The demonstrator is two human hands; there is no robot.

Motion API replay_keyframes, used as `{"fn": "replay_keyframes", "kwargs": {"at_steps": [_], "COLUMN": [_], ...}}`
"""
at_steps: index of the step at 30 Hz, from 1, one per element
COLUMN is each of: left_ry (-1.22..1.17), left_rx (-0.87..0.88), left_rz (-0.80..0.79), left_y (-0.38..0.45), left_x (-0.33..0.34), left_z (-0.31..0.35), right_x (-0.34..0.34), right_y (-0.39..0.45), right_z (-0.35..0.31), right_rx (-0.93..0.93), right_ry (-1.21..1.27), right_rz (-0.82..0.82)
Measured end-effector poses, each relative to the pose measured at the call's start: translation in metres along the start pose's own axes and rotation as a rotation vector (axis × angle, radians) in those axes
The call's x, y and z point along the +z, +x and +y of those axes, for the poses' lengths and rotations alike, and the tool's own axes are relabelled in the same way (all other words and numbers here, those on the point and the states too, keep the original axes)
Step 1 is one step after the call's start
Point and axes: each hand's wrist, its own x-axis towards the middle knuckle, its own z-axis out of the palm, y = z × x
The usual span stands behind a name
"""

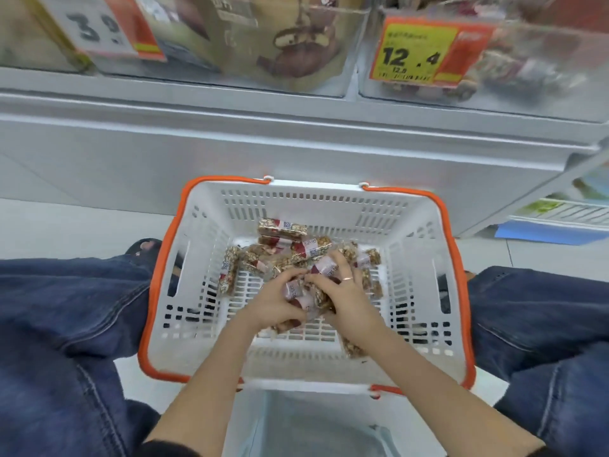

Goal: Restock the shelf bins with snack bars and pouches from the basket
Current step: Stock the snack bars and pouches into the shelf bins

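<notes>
A white plastic basket with an orange rim [155, 291] sits on the floor between my knees. Several nut snack bars [281, 227] in clear wrappers with red labels lie loose in it. My left hand [273, 305] and my right hand [346, 291] are both down in the basket, closed together around a bunch of the bars. Above, clear shelf bins hold stock: one bin [296, 44] with brown pouches, another bin [510, 67] at the right with bars like those in the basket, behind a 12.4 price tag [415, 51].
A grey shelf ledge [296, 133] runs across above the basket. A price tag reading 3 [95, 24] hangs at the upper left. My legs in blue jeans flank the basket. An empty clear bin [313, 423] lies just in front of me.
</notes>
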Motion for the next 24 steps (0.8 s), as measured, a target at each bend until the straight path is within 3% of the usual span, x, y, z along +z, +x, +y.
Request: {"fn": "replay_keyframes", "kwargs": {"at_steps": [7,12,15,20,24], "left_ry": [0.108,0.187,0.231,0.325,0.412], "left_rx": [0.392,0.734,0.846,0.920,0.856], "left_rz": [0.251,0.415,0.468,0.508,0.500], "left_y": [-0.057,-0.099,-0.104,-0.079,-0.032], "left_x": [-0.008,-0.012,-0.012,-0.014,-0.015], "left_z": [0.105,0.205,0.264,0.347,0.389], "right_x": [-0.103,-0.200,-0.260,-0.330,-0.354], "right_y": [-0.035,-0.047,-0.047,-0.019,0.020], "right_z": [-0.036,-0.054,-0.051,-0.025,0.006], "right_rx": [-0.168,-0.383,-0.454,-0.452,-0.417], "right_ry": [0.014,-0.139,-0.218,-0.173,-0.114], "right_rz": [0.447,0.844,1.022,1.162,1.115]}}
